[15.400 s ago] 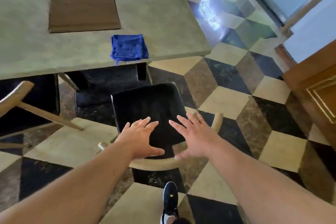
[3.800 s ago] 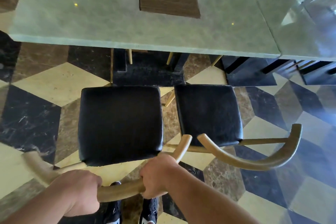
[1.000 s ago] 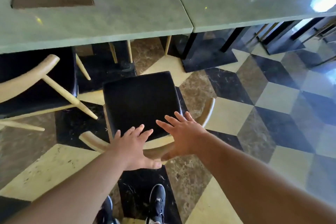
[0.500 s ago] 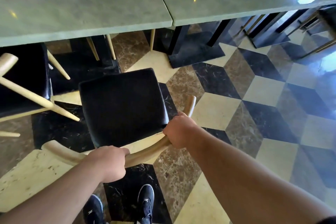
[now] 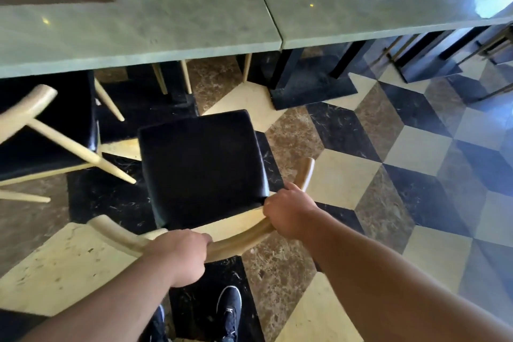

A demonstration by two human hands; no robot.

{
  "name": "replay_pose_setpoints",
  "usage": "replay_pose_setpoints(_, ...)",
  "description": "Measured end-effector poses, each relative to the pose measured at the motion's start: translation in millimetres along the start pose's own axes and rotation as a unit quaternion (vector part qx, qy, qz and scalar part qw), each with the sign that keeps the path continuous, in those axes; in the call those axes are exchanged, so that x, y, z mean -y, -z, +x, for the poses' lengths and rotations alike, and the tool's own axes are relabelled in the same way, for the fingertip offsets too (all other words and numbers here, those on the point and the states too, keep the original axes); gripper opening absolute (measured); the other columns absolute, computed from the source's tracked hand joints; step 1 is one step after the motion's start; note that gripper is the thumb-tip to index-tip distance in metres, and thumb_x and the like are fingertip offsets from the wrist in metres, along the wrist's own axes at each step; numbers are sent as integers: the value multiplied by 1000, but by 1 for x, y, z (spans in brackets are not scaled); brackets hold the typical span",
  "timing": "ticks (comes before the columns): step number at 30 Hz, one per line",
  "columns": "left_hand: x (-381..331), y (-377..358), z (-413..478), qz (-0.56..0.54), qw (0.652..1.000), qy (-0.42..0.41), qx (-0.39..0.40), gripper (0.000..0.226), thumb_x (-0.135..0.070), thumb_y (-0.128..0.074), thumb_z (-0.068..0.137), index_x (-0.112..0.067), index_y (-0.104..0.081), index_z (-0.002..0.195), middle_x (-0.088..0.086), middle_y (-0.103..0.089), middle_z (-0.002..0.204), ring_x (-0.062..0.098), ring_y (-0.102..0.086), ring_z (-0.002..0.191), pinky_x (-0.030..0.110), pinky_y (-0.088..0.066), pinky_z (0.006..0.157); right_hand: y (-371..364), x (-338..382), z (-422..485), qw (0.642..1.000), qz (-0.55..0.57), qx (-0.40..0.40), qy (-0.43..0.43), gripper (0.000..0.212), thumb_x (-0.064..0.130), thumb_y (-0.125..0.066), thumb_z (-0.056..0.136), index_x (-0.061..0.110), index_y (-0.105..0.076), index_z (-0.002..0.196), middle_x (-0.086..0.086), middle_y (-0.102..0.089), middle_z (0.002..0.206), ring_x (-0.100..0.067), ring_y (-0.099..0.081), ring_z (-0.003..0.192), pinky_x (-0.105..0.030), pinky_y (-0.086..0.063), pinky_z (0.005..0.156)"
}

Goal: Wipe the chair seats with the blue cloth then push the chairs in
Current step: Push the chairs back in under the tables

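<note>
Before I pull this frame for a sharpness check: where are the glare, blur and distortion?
Head view: bright blue-white glare washes out the tabletop at the upper right corner; the neighbouring chair at the left edge is smeared by motion blur; the wide lens bows the table edges; the held chair, left hand and right hand read fairly sharp.

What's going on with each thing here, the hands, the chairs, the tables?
Left hand: closed around the curved backrest.
Right hand: closed around the same backrest.
Middle chair: pulled out, seat bare.
Left chair: seat partly under the table.
Tables: butted edge to edge.
</note>
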State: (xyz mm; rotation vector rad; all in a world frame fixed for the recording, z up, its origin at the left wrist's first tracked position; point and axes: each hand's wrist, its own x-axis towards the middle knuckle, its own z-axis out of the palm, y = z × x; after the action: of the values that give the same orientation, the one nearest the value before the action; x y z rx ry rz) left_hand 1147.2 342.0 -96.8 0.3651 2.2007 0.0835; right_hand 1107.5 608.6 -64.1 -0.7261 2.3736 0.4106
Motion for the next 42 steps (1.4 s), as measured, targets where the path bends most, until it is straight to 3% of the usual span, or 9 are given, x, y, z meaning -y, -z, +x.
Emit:
replay_pose_setpoints(5,28,38,-9,15,999,-14,-26,56,-15,-54,85,-42,-62,133,-7,-69,105,22,-59,84,37,-47,70,21,2,23,999,16,-40,2,23,25,-64,91,35,-68,112,12,-71,96,-16,-65,92,-41,-41,103)
replay_pose_setpoints(10,78,91,-2,19,999,-19,-37,58,-17,-57,84,-42,-62,136,-11,-62,88,20,-62,80,39,-50,70,67,1,76,998,16,-54,-2,20,22,-59,85,36,-66,97,12,-67,86,-17,-65,87,-40,-44,97)
replay_pose_setpoints(15,130,147,27,43,996,-30,-78,48,-18,-61,89,-37,-66,132,-7,-72,103,21,-69,90,42,-60,81,115,-13,134,997,6,-75,-10,11,36,-62,89,38,-65,99,13,-66,85,-16,-64,87,-41,-45,96)
replay_pose_setpoints(20,157,204,64,61,992,-52,-96,45,-13,-61,88,-35,-66,128,-10,-65,92,15,-63,79,31,-43,59,161,-42,175,997,5,-73,-34,17,37,-68,88,40,-66,104,16,-68,89,-13,-65,88,-43,-46,103)
replay_pose_setpoints(30,144,247,141,47,995,-59,-62,53,-15,-60,85,-34,-62,135,-13,-55,82,12,-56,70,31,-44,56,169,-118,235,999,-22,-32,-16,14,34,-64,88,40,-65,101,17,-66,80,-10,-62,83,-40,-45,102)
replay_pose_setpoints(35,137,251,140,54,996,-44,-62,48,-18,-59,83,-33,-63,128,-9,-61,82,14,-60,70,31,-41,52,169,-130,238,999,-18,-29,7,12,38,-65,86,38,-63,97,16,-64,79,-11,-60,81,-41,-46,100)
replay_pose_setpoints(37,138,247,132,49,993,-35,-105,35,-23,-60,88,-30,-63,122,-8,-59,78,14,-54,65,33,-39,58,174,-125,240,1000,-13,-14,3,17,48,-66,86,39,-63,100,16,-64,80,-11,-60,82,-41,-46,101)
replay_pose_setpoints(39,146,238,119,57,984,-49,-160,23,-37,-63,95,-27,-63,115,-9,-54,74,13,-49,62,37,-37,69,179,-118,239,1000,-6,19,-8,38,72,-61,79,41,-62,102,18,-62,80,-10,-59,82,-41,-43,106)
replay_pose_setpoints(42,191,224,92,67,978,-36,-194,35,-52,-66,97,-24,-64,117,-6,-59,89,21,-60,87,41,-46,81,188,-98,237,998,2,59,-21,61,88,-52,66,43,-60,106,21,-59,79,-12,-56,83,-46,-36,108)
